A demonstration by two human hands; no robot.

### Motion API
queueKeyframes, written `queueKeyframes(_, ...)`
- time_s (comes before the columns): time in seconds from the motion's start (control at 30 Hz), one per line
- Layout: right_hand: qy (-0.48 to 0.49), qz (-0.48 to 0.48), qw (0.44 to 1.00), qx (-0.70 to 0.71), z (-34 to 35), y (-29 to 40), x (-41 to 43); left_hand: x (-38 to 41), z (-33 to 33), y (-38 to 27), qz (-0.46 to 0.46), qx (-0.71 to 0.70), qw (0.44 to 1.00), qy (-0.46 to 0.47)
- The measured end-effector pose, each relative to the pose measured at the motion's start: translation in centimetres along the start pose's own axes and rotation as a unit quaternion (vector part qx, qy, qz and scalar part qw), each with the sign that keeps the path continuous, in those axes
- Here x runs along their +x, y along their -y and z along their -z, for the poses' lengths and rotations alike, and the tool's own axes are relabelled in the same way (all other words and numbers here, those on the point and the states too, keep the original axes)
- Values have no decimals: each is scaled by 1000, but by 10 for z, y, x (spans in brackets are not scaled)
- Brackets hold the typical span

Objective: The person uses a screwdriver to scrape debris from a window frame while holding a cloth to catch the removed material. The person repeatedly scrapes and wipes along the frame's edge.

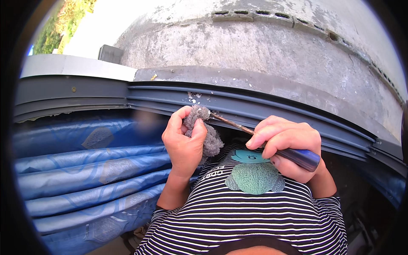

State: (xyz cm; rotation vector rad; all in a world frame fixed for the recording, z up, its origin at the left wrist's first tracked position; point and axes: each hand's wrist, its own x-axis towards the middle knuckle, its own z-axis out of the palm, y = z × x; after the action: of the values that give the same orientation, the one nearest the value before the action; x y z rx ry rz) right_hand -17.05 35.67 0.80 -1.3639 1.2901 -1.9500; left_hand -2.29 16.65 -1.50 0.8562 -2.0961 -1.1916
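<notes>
My left hand (185,140) pinches a grey, fuzzy wad of fibrous scouring material (212,142), its top folded over the fingertips. In my right hand (290,143) is a screwdriver (234,122) with a dark, translucent handle and a rusty shaft. Its tip touches or nearly touches the upper part of the wad; the exact contact cannot be made out. Both hands are just above the near edge of a grey metal sliding-window track (280,108). White flakes and crumbs (194,97) lie in the track beyond my left fingertips.
A blue patterned curtain (95,172) hangs in folds at the left. Past the track are a concrete sill (204,75) and a weathered wall surface (242,44) with a row of hollow blocks (271,16). A grey frame section (70,91) borders the track's left end.
</notes>
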Motion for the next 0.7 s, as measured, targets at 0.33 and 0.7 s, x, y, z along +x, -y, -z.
queueKeyframes(0.33, -148, 34, 928, -341, 17, 16, 56, 143, -36, -18, -18, -42, 991, 129)
queueKeyframes(0.7, -148, 170, 922, -315, -2, 24, 36, 155, -45, -5, 112, -195, 957, 185)
